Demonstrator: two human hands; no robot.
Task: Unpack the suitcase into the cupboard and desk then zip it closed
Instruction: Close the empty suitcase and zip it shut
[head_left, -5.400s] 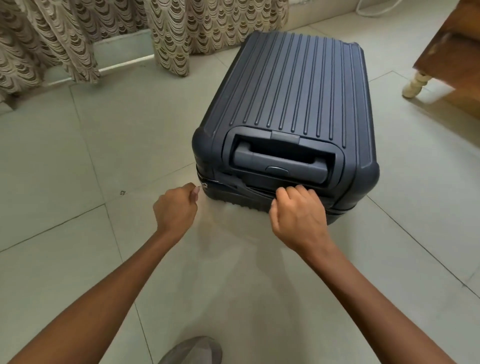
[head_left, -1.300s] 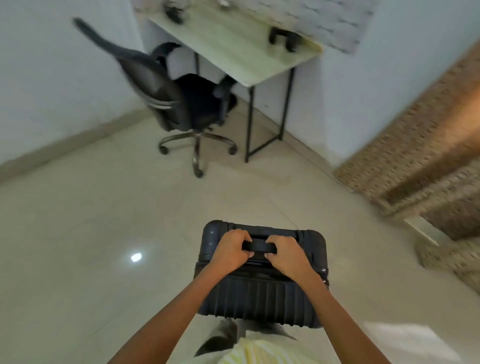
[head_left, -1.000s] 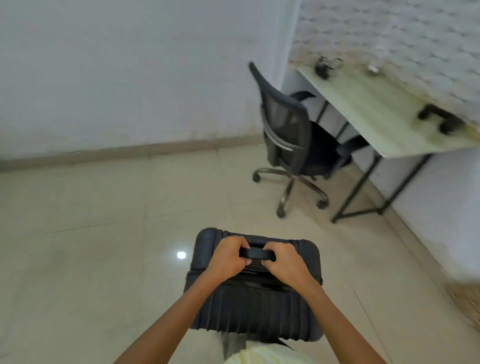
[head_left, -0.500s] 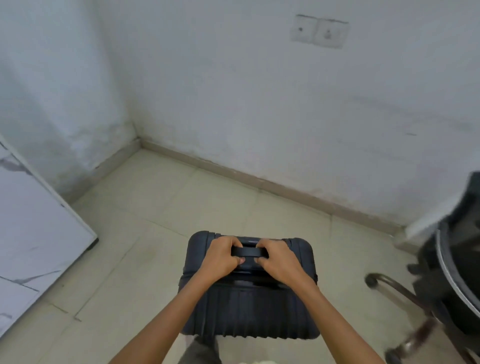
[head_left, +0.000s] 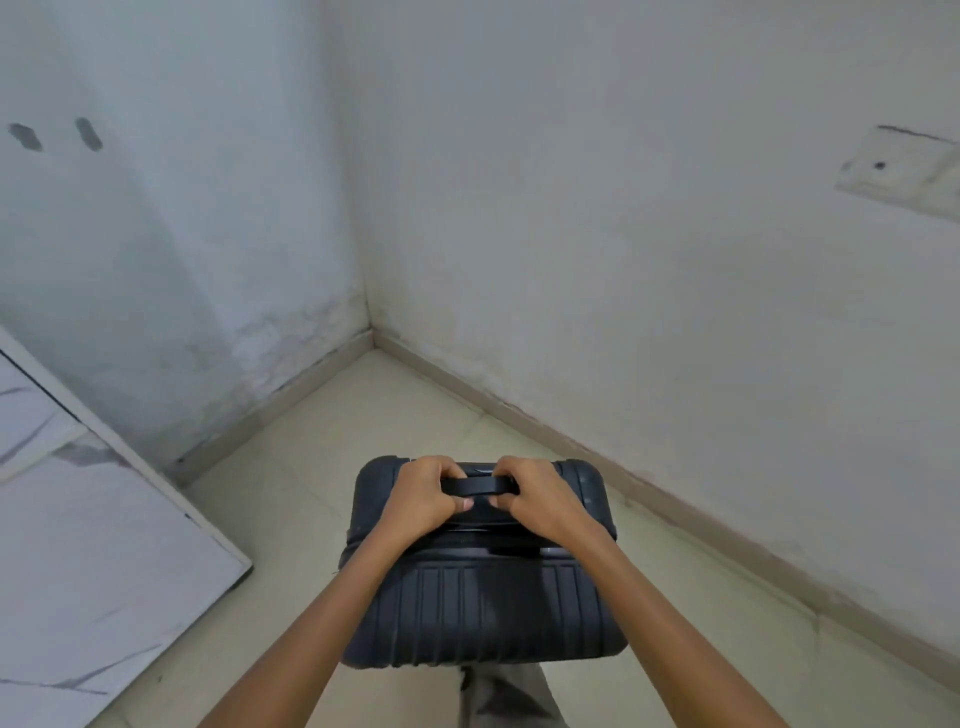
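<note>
Step in hand, as judged: carrying the suitcase (head_left: 483, 608), at 6 o'clock, toward the wall corner (head_left: 370, 332) at 12 o'clock; left hand (head_left: 423, 499) and right hand (head_left: 545, 501) both clench its top handle (head_left: 478, 486); the next move calls for a level set-down near the marbled panel (head_left: 104, 545) at 8 o'clock, then release.

Light soft, even, med-dim; faint shadows. Left white plaster wall (head_left: 156, 234) reads bluish. Edges: wide-angle bend; pale square switch plate (head_left: 898, 166), far right, motion-smeared.

L hand (head_left: 422, 500), R hand (head_left: 546, 501) round suitcase (head_left: 483, 610) handle (head_left: 476, 486).
</note>
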